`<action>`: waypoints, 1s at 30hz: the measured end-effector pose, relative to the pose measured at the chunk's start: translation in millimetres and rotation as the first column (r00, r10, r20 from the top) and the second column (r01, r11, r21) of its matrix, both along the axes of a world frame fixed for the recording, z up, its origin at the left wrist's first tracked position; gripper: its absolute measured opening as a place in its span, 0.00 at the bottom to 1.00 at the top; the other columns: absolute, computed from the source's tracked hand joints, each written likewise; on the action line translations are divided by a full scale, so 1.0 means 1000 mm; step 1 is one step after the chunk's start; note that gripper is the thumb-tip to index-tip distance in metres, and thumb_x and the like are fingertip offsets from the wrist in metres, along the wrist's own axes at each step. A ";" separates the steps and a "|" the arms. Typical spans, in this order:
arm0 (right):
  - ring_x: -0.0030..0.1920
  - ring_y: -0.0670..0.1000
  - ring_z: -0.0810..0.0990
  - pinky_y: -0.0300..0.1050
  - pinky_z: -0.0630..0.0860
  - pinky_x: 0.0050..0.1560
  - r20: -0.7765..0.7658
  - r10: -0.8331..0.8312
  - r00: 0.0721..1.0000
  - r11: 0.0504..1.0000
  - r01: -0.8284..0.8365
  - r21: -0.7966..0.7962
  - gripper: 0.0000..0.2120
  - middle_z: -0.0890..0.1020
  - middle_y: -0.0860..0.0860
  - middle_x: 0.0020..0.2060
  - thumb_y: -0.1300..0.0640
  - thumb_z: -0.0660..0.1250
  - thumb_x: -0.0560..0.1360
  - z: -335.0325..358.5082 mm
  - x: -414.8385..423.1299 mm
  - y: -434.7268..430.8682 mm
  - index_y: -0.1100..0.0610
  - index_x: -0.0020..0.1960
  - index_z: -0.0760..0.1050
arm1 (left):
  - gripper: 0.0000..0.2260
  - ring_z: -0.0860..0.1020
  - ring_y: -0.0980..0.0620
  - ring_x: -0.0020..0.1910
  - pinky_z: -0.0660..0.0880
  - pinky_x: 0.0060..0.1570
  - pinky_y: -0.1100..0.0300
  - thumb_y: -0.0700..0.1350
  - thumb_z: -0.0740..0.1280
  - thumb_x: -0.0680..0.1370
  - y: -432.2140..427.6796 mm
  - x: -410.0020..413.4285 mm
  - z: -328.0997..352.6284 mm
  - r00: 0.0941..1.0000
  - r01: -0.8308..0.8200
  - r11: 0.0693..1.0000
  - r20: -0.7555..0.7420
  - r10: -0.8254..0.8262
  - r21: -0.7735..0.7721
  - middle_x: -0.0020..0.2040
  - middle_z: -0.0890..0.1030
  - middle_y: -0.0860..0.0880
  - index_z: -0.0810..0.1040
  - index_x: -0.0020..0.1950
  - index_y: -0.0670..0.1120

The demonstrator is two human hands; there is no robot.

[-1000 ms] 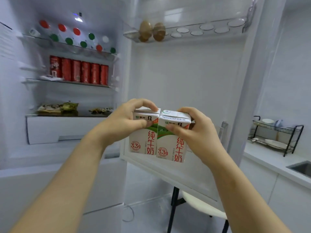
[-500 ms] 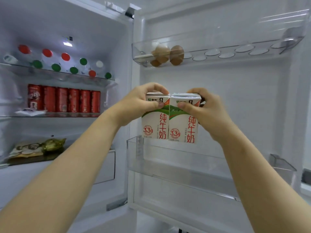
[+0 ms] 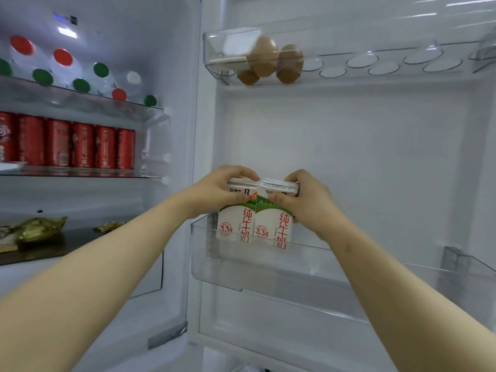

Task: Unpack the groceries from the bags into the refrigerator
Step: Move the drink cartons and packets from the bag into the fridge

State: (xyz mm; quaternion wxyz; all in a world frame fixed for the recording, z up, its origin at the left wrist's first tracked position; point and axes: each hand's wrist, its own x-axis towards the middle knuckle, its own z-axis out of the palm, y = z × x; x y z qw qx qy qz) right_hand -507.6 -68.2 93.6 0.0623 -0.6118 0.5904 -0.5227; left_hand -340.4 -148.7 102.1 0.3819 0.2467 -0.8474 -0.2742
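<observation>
One open refrigerator point(image 3: 171, 63) is filling the view, its lit compartment lying to the left and its door point(image 3: 349, 157) standing open to the right. Low on the door, a clear door bin point(image 3: 295, 275) is running across the door's width. Near the top, an egg tray point(image 3: 389, 68) is holding a few brown eggs point(image 3: 264, 49) at its left end, and they are looking blurred. Inside the compartment, a row of red cans point(image 3: 80, 146) is standing upright on the middle glass shelf. On the shelf above, bottles point(image 3: 63, 57) are showing red, green and white caps. On the dark shelf below, gold packets point(image 3: 40, 228) are lying flat.

Both bare arms are reaching forward to the left end of the door bin. The left hand point(image 3: 222, 189) is gripping the top of the left milk carton point(image 3: 236, 224), its fingers curling over the upper edge. The right hand point(image 3: 308, 202) is gripping the right milk carton point(image 3: 273, 226) the same way, with its thumb pressing on the front face. The two cartons are standing upright and touching side by side, their printed fronts facing the camera. Their lower ends are sitting below the bin's front rim and showing through its clear wall. Whether they are resting on the bin's floor is not possible to tell.
</observation>
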 end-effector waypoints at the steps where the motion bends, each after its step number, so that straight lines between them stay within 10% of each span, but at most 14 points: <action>1: 0.45 0.52 0.81 0.53 0.81 0.47 -0.004 -0.008 1.000 1.000 0.008 0.005 0.14 0.79 0.51 0.45 0.55 0.71 0.72 -0.001 0.000 -0.001 0.57 0.52 0.69 | 0.13 0.79 0.53 0.49 0.80 0.37 0.64 0.38 0.67 0.76 -0.002 -0.001 -0.002 1.000 -0.007 1.000 0.000 0.007 -0.014 0.61 0.70 0.47 0.75 0.51 0.57; 16: 0.43 0.52 0.81 0.40 0.80 0.34 -0.231 0.048 0.972 0.942 0.033 0.333 0.11 0.78 0.54 0.51 0.57 0.67 0.75 -0.011 -0.004 -0.013 0.56 0.53 0.68 | 0.16 0.71 0.53 0.59 0.71 0.59 0.58 0.43 0.64 0.78 -0.020 -0.006 -0.017 0.871 -0.085 0.942 0.435 0.228 -0.325 0.58 0.71 0.51 0.71 0.65 0.51; 22: 0.52 0.56 0.76 0.51 0.79 0.51 -0.468 -0.017 0.884 0.949 0.161 0.270 0.17 0.70 0.54 0.58 0.61 0.68 0.74 -0.009 -0.002 -0.012 0.56 0.62 0.72 | 0.14 0.71 0.53 0.56 0.68 0.53 0.63 0.42 0.64 0.78 -0.018 -0.010 -0.016 0.849 -0.104 0.921 0.449 0.279 -0.376 0.56 0.72 0.50 0.72 0.63 0.51; 30: 0.48 0.53 0.74 0.44 0.74 0.43 -0.573 -0.088 0.815 0.942 0.256 0.218 0.19 0.67 0.53 0.59 0.55 0.67 0.74 -0.011 0.002 -0.010 0.51 0.63 0.68 | 0.17 0.73 0.48 0.58 0.72 0.55 0.56 0.48 0.62 0.78 0.004 -0.023 -0.016 0.791 -0.204 0.901 0.478 0.382 -0.382 0.62 0.71 0.47 0.69 0.67 0.49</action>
